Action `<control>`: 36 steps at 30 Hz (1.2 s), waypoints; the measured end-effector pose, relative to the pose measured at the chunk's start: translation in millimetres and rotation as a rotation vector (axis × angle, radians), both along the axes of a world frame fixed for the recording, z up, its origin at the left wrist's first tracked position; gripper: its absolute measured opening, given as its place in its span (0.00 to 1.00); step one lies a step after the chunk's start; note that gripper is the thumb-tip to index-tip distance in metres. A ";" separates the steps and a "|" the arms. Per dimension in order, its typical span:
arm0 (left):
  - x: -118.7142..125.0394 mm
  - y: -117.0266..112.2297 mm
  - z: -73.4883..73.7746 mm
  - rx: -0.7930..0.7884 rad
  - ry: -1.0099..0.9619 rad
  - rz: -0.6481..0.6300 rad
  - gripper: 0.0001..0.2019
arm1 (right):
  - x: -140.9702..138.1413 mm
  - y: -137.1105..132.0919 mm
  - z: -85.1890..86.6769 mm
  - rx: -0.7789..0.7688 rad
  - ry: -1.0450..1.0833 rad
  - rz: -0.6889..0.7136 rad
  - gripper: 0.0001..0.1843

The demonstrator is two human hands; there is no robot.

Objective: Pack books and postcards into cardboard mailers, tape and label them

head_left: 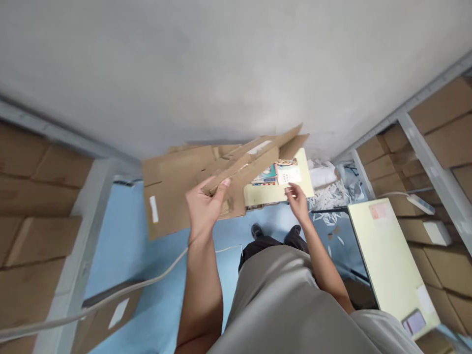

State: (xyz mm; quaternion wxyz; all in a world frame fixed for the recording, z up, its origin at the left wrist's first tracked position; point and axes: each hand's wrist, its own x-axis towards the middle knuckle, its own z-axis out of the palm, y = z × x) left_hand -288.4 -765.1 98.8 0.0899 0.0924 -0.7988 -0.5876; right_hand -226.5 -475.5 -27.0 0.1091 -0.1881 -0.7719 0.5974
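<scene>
My left hand (pixel 206 204) is closed on the edge of a folded cardboard box (pixel 254 160), its thumb on top. This box is tilted up to the right, with flaps spread at its far end. Below and to the left of it, more flattened cardboard (pixel 177 182) lies stacked. My right hand (pixel 297 199) is over the front edge of a pale yellow table (pixel 263 197), fingers loosely bent and apart, with nothing visible in them. Just beyond its fingertips are a white booklet (pixel 289 174) and several colourful books (pixel 267 174), partly covered by the cardboard.
Shelves of cardboard boxes (pixel 438 236) line the right side, and more boxes (pixel 33 196) the left. A second pale table (pixel 391 260) bears a phone (pixel 415 322). Shredded white paper (pixel 335 194) is heaped at back right. A white cable (pixel 158 278) crosses the left.
</scene>
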 end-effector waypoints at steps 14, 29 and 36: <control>66.2 342.8 -5.7 0.157 -0.242 -1.042 0.24 | 316.3 292.4 57.9 -0.127 0.223 -0.965 0.47; 237.6 625.6 -15.2 -0.077 -0.187 -1.487 0.11 | 521.8 380.2 -0.3 -0.310 0.000 -1.512 0.33; 268.1 687.7 -43.2 -0.015 -0.151 -1.411 0.14 | 541.0 380.6 15.9 -0.236 -0.081 -1.617 0.23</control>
